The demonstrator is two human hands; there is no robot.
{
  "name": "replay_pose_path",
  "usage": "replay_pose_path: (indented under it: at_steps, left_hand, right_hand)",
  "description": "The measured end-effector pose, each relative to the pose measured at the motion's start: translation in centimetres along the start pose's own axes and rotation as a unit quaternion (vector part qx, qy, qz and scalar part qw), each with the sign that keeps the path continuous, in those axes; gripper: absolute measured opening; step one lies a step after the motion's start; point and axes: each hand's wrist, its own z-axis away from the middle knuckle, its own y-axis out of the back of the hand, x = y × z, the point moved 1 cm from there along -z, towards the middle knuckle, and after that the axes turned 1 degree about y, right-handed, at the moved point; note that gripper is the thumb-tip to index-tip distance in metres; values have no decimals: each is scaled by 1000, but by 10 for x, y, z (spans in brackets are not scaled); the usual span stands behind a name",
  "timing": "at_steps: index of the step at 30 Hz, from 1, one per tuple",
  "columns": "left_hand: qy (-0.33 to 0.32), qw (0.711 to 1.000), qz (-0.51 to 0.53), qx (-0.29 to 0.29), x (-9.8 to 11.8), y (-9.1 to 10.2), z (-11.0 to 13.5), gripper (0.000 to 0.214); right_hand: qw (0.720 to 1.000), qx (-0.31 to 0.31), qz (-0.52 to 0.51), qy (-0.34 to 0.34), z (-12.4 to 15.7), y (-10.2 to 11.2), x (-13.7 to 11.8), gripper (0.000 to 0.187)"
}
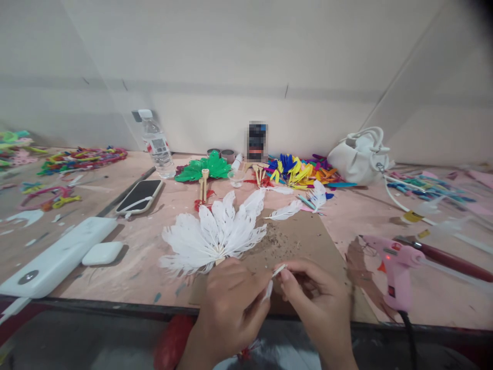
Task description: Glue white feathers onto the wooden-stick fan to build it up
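Observation:
A white feather fan [215, 234] lies spread on the table, its base by my left hand [231, 303]. My left hand is closed around a small white feather piece [268, 290] near the table's front edge. My right hand [314, 295] pinches the quill end [279, 270] of the same white piece between thumb and forefinger. Both hands meet over a brown cardboard sheet [292, 241] sprinkled with dark crumbs. A loose white feather [285, 210] lies further back on the cardboard.
A pink glue gun [395, 267] stands at the right with its red light on. Coloured feathers [300, 172], a green fan [202, 169], a white bag [360, 154], a water bottle [156, 144], a phone [139, 196], a power bank [57, 259] and an earbud case [102, 253] surround the work area.

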Motion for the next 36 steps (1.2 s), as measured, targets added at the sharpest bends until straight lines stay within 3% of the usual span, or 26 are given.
replay_pose_path:
  at_steps: [7,16,18,21,23,25,28,32,34,36]
  left_hand:
    - [21,999,-4,-35,3,-3,2,20]
    - [29,989,130,-59,0,4,0,29]
    - [48,985,161,-45,0,11,2,33]
    - [90,977,191,32,-1,24,8,34]
    - [133,966,212,64,-1,29,14,30]
    - [180,944,273,50,3,28,18,28]
    - [266,878,398,-8,10,16,22,32]
    - [385,785,483,-41,16,1,25,39]
    - [418,759,496,-50,15,-1,25,44]
    - [436,746,500,-61,13,-1,22,46]
  right_hand:
    - [998,17,35,45,-7,-3,-13,19]
    - [986,-5,91,136,0,-4,-20,18]
    - [975,26,148,163,-1,3,-19,18]
    - [950,106,226,189,-6,18,-15,17]
    - [955,102,212,181,-8,22,-15,15]
    - [972,53,160,164,-5,17,-17,16]
    - [981,7,103,165,4,0,-24,20]
    - [961,76,142,224,7,-8,-34,25]
    - [939,114,180,270,2,-4,-40,26]
    - [917,103,196,332,-5,2,-45,23]
